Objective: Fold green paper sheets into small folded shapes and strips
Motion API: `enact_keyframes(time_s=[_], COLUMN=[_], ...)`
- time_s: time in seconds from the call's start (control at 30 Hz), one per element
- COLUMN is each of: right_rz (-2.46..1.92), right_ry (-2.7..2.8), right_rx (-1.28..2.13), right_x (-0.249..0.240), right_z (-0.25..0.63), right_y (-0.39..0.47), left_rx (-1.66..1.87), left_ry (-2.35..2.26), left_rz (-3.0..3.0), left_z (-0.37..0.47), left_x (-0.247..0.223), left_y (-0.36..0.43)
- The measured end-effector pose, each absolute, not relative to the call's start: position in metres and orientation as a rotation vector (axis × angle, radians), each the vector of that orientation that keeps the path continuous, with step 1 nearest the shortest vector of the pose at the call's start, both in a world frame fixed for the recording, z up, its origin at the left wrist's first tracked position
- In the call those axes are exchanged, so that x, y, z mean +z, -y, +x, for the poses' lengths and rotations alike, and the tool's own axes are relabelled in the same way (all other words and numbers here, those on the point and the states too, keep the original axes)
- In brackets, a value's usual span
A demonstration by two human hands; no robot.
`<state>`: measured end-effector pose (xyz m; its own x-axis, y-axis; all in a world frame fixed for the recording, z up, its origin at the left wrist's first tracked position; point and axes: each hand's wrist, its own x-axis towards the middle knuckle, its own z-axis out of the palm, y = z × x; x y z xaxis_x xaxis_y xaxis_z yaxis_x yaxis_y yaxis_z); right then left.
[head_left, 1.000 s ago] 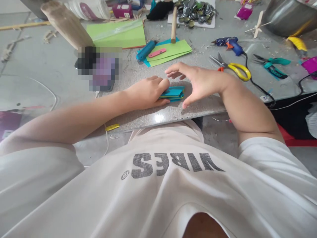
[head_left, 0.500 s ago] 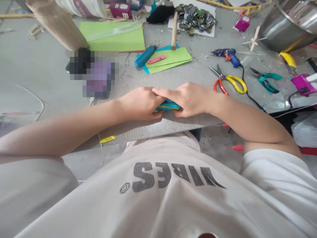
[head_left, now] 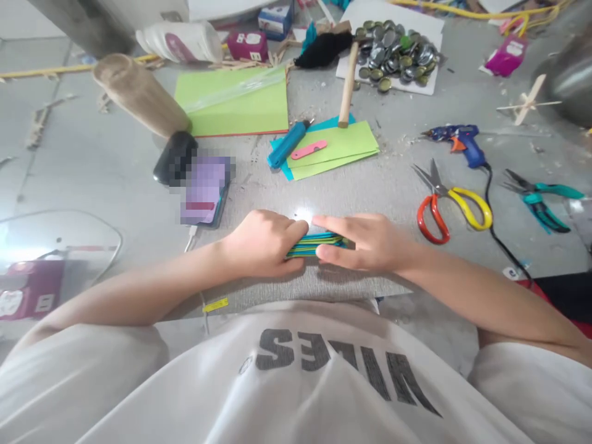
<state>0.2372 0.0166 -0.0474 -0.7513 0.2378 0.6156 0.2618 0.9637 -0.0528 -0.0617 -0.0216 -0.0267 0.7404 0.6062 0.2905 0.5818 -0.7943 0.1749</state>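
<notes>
A thick bundle of folded paper [head_left: 309, 245], with blue and yellow-green layers, is held near the table's front edge. My left hand [head_left: 264, 244] is closed around its left end, thumb along the near side. At the other end, my right hand [head_left: 372, 242] has its thumb against the near face; its index finger extends above the bundle, and its other fingers are mostly hidden. Beyond the hands lie green paper strips [head_left: 356, 143] over blue paper, with a blue cutter [head_left: 287, 145] and a small pink blade-like tool [head_left: 309, 150] on them.
Scissors [head_left: 437, 191], teal pliers [head_left: 539, 197] and a blue glue gun [head_left: 462, 139] lie to the right. A phone [head_left: 206, 188] on a cable and a wooden cylinder [head_left: 143, 95] are left. Bottle caps [head_left: 398, 52] and a wooden-handled tool [head_left: 348, 86] lie at the back.
The view has shifted, so the table appears lower. My right index finger has come away from my left hand, my right fingers have spread, and more of the paper bundle's layers show.
</notes>
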Motion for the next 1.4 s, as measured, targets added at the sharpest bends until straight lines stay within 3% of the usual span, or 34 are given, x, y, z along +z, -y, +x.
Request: enact_keyframes(time_s=[0.1, 0.3, 0.5, 0.87, 1.1, 1.4], right_rz=[-0.255, -0.492, -0.858, -0.727, -0.9, -1.12], right_ry=[2.366, 2.309, 2.306, 2.19, 2.217, 2.144], right_rx=[-0.089, 0.483, 0.747, 0.837, 0.722, 0.73], right_x=[-0.049, -0.075, -0.087, -0.091, -0.093, -0.093], right_z=[0.228, 0.216, 0.211, 0.186, 0.159, 0.165], right_y=[-0.019, -0.019, -0.002, -0.012, -0.03, -0.025], left_rx=[0.529, 1.029, 1.293, 1.494, 1.299, 1.412], left_ry=[-1.08, -1.211, -1.142, -1.189, -1.325, -1.355], left_rz=[2.66, 1.8, 1.754, 1.74, 1.59, 1.549], left_z=[-0.056, -0.043, -0.031, -0.034, -0.047, -0.042], left_x=[-0.022, -0.057, -0.09, -0.098, -0.102, -0.108], left_y=[0.022, 0.018, 0.025, 0.033, 0.03, 0.035])
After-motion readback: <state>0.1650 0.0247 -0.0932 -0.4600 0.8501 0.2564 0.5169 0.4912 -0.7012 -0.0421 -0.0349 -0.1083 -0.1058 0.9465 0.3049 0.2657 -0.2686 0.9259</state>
